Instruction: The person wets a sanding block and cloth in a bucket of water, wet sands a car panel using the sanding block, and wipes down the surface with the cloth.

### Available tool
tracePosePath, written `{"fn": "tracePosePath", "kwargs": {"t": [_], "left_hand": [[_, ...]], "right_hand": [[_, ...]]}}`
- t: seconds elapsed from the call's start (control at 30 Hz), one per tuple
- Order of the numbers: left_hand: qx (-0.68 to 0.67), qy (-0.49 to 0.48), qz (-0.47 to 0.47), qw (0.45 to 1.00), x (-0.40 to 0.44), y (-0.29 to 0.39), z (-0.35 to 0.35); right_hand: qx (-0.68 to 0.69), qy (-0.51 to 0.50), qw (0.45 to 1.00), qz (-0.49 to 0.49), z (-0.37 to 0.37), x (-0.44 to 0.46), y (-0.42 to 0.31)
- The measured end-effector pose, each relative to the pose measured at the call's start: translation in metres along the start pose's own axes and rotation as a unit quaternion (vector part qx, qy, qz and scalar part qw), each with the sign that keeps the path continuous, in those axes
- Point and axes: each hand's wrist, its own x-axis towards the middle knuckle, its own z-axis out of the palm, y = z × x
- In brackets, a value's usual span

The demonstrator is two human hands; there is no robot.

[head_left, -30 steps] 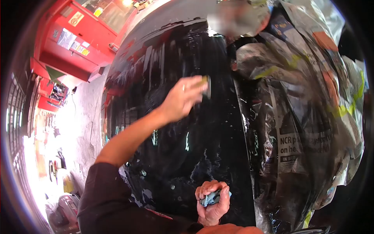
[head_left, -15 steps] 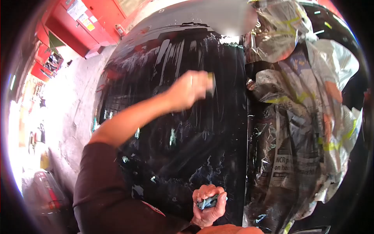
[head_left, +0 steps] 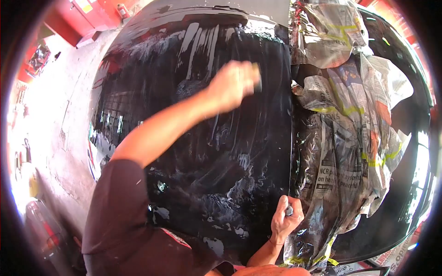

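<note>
In the head view, we have our left hand (head_left: 231,85) closed around a small pad (head_left: 258,77), blurred, which juts from the right side of the fingers, over the far half of the wet black panel (head_left: 262,133). Near us and to the right, our right hand (head_left: 284,220) is a fist clenched on a grey-blue cloth (head_left: 289,210), which peeks out between thumb and fingers, beside the near part of the newspaper covering (head_left: 338,158).

Blurred left grip (head_left: 233,85) and block (head_left: 258,78)
</note>
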Motion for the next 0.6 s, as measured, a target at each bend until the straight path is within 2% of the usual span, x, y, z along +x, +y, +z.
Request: {"fn": "tracePosePath", "kwargs": {"t": [0.03, 0.07, 0.13, 0.17, 0.2, 0.27, 0.33, 0.37, 0.4, 0.43, 0.47, 0.5, 0.53, 0.6], "left_hand": [[-0.011, -0.042, -0.188, 0.981, 0.032, -0.050, 0.014], [0.082, 0.085, -0.154, 0.981, 0.049, -0.117, 0.051], [0.098, 0.095, -0.152, 0.979, 0.081, -0.123, 0.046], [0.038, 0.045, -0.185, 0.981, 0.077, -0.118, 0.047], [-0.021, -0.006, -0.222, 0.975, 0.066, -0.085, 0.032], [-0.036, -0.074, 0.004, 0.997, 0.025, 0.003, 0.006], [-0.091, 0.086, -0.007, 0.992, -0.019, 0.070, 0.013], [-0.212, 0.020, -0.079, 0.974, -0.007, 0.062, 0.014], [-0.328, -0.048, -0.142, 0.933, 0.017, 0.037, 0.017], [-0.061, -0.036, 0.002, 0.998, 0.041, -0.008, 0.031], [0.067, -0.051, -0.074, 0.994, 0.066, -0.046, 0.050], [-0.020, 0.008, -0.180, 0.984, 0.095, -0.082, 0.066], [0.020, -0.001, -0.191, 0.981, 0.115, -0.108, 0.084], [0.093, 0.076, -0.105, 0.987, 0.115, -0.106, 0.096]], "right_hand": [[0.031, -0.010, 0.999, 0.001, 0.004, -0.002, -0.003], [0.060, -0.026, 0.998, 0.001, 0.005, -0.005, -0.003], [-0.017, -0.012, 0.994, -0.108, 0.013, -0.005, -0.002], [-0.014, -0.012, 0.993, -0.113, 0.014, -0.004, -0.002], [-0.012, -0.017, 0.993, -0.118, 0.014, -0.003, -0.001], [-0.002, -0.023, 0.993, -0.117, 0.015, 0.000, 0.000], [-0.005, -0.030, 0.994, -0.109, 0.015, -0.001, -0.002], [-0.008, -0.031, 0.993, -0.110, 0.016, -0.001, 0.000], [-0.005, -0.027, 0.992, -0.120, 0.019, -0.001, 0.003], [-0.004, -0.023, 0.991, -0.128, 0.018, -0.003, 0.004], [0.001, -0.026, 0.992, -0.121, 0.017, -0.002, 0.002], [-0.002, -0.028, 0.992, -0.119, 0.016, -0.003, 0.001], [-0.004, -0.026, 0.993, -0.119, 0.016, -0.003, 0.001], [0.006, -0.005, 0.992, -0.130, 0.016, -0.003, 0.002]]}}
